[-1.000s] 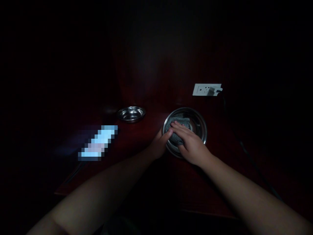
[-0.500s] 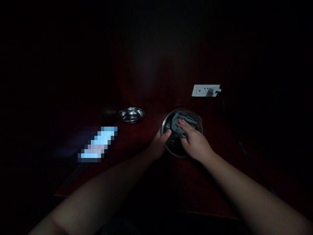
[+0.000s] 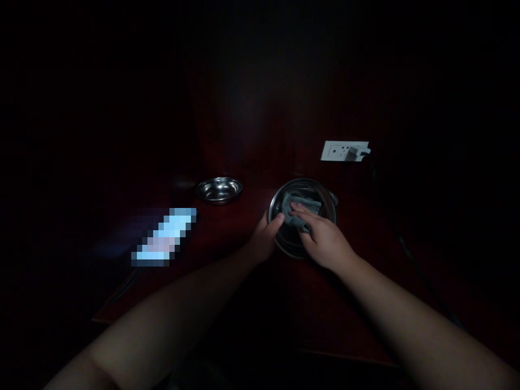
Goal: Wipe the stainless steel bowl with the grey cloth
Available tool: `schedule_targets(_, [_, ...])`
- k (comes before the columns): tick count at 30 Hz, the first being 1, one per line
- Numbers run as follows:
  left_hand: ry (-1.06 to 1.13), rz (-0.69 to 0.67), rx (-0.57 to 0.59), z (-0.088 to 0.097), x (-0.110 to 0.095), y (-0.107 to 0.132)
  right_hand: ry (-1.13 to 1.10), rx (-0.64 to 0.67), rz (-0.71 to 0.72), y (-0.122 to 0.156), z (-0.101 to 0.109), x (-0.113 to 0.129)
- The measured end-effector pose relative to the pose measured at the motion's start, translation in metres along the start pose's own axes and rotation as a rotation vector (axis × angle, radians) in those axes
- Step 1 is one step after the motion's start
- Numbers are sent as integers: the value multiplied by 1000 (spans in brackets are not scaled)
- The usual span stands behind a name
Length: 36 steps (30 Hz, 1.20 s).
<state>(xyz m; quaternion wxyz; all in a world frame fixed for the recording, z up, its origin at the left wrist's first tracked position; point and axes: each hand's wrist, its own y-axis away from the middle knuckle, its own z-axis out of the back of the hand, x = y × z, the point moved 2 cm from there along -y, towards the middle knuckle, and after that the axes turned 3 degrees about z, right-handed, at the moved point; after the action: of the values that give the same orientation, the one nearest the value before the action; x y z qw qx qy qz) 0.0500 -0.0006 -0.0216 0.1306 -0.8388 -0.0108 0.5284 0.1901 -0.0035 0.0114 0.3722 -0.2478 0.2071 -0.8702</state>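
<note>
- Grey cloth (image 3: 311, 206) is lying inside the metal bowl (image 3: 286, 239), slightly nearer its left rim than half a second ago.
- Left hand (image 3: 264, 239) is clamping that rim.
- Right hand (image 3: 325, 239) is covering the cloth, grip unclear.

No readable text, labels, brands, numbers or signs.

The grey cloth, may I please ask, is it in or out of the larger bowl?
In: the grey cloth lies inside the larger bowl, within its rim, under the fingers of the right hand.
</note>
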Motion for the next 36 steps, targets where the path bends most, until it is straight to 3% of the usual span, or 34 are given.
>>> schedule_targets(4, [15, 24, -14, 2, 0, 1, 27, -12, -23, -1, 0, -3])
schedule_targets(11, [-20, 0, -31, 6, 5, -4, -129, 168, 208, 4, -5, 11])
schedule_targets(21, [54, 33, -16, 0, 0, 0, -21, -7, 0, 0, -2, 1])
schedule_targets(30, [-26, -19, -17, 4, 4, -2, -154, 152, 207, 3, -4, 8])
schedule_targets(36, [49, 26, -10, 1, 2, 0, -37, -7, 13, -1, -2, -1])
